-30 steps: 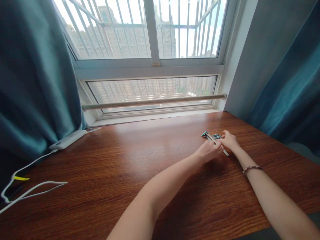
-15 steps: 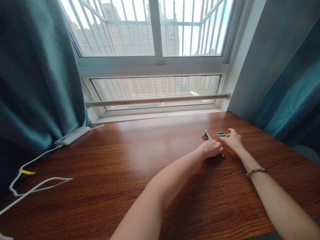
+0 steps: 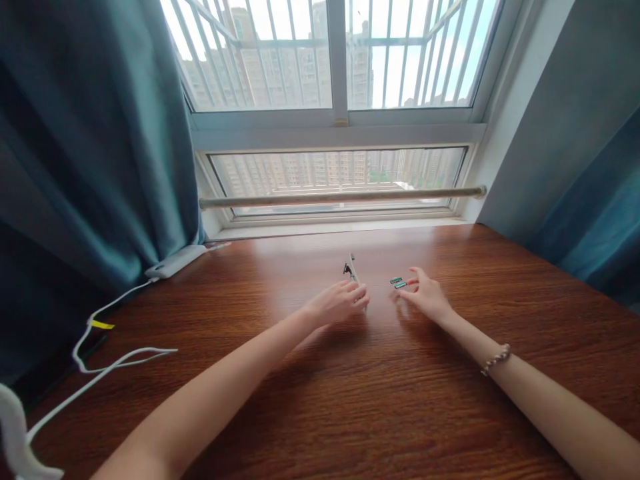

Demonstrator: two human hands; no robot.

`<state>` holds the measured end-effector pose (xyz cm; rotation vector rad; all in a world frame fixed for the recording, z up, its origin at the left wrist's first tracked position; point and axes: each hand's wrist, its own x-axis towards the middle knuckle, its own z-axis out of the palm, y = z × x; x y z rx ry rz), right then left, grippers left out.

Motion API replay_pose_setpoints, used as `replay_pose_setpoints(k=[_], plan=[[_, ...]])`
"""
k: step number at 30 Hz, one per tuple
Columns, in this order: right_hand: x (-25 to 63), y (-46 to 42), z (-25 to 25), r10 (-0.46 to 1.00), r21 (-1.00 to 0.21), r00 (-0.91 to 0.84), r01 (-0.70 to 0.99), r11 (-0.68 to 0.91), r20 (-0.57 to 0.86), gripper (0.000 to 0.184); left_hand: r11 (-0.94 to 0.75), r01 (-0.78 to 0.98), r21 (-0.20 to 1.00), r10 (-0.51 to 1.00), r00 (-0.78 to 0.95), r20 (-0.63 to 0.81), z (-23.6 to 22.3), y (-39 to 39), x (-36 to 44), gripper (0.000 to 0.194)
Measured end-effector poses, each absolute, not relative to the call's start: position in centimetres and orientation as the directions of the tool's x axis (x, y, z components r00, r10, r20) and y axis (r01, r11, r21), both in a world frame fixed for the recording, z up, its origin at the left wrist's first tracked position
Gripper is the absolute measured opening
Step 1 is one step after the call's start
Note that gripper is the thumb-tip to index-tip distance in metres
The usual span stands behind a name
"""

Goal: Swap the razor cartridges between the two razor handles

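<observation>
My left hand (image 3: 341,301) is closed around a slim toothbrush (image 3: 353,265) and a razor (image 3: 347,269) with a small dark head. Both heads stick out beyond the fingers, and most of the handles are hidden. To the right, my right hand (image 3: 425,294) has its thumb and fingers apart. Close by its fingertips, two small green-and-black pieces that look like razor cartridges, a far one (image 3: 395,280) and a near one (image 3: 401,285), lie side by side. Whether a fingertip touches the near piece is hard to see.
The wooden tabletop (image 3: 280,407) runs up to the window sill. A white power strip (image 3: 177,262) lies at the left by the blue curtain (image 3: 150,133), its white cable (image 3: 107,363) looping over the table. A rail (image 3: 345,198) crosses the window.
My view has turned slightly left. Both hands have moved left over the table, the left hand farther, carrying the toothbrush and razor. The two cartridge-like pieces now show separately beside my right fingertips.
</observation>
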<state>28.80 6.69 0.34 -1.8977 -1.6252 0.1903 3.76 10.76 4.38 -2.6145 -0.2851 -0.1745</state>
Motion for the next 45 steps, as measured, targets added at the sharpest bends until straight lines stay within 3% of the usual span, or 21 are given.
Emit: replay_pose_setpoints(k=[7,16,18,21,24,27,31,36,45], plan=[[20.0,9.6,1.1,0.958,-0.449,0.138,0.894,-0.012,0.251,0.061,-0.816,0.358,-0.453,0.313,0.934,0.175,3.5,12.2,-2.4,0.025],[16.6,9.9,1.5,0.945,-0.333,0.128,0.943,-0.021,0.302,0.056,-0.849,0.294,-0.439,0.228,0.954,0.197,2.5,12.4,-2.6,0.027],[16.1,9.3,1.7,0.94,-0.436,0.091,0.898,0.064,0.327,0.049,-0.85,0.29,-0.44,0.217,0.953,0.21,2.4,12.4,-2.6,0.027],[15.0,8.3,1.7,0.948,-0.701,0.046,0.685,0.199,0.314,0.027,-0.856,0.309,-0.415,0.234,0.947,0.222,2.4,12.4,-2.7,0.027],[13.7,7.7,1.3,0.977,-0.817,0.031,0.555,0.158,0.21,0.01,-0.868,0.317,-0.383,0.243,0.942,0.23,2.4,12.3,-2.8,0.029],[13.0,7.6,0.8,0.996,-0.906,0.034,0.42,0.061,0.083,0.007,-0.872,0.319,-0.37,0.25,0.942,0.224,2.5,12.2,-2.8,0.028],[12.7,7.8,0.3,1.0,-0.971,0.006,0.238,-0.029,-0.028,0.017,-0.876,0.332,-0.349,0.27,0.939,0.214,2.4,12.3,-2.8,0.026],[12.7,7.9,0.1,0.998,-0.993,-0.041,0.112,-0.037,-0.042,0.028,-0.871,0.373,-0.319,0.313,0.923,0.223,2.4,12.4,-2.8,0.029],[12.9,8.1,-0.8,0.998,-0.984,-0.049,0.178,-0.018,-0.027,0.027,-0.876,0.348,-0.335,0.282,0.931,0.232,2.4,12.3,-2.8,0.031]])
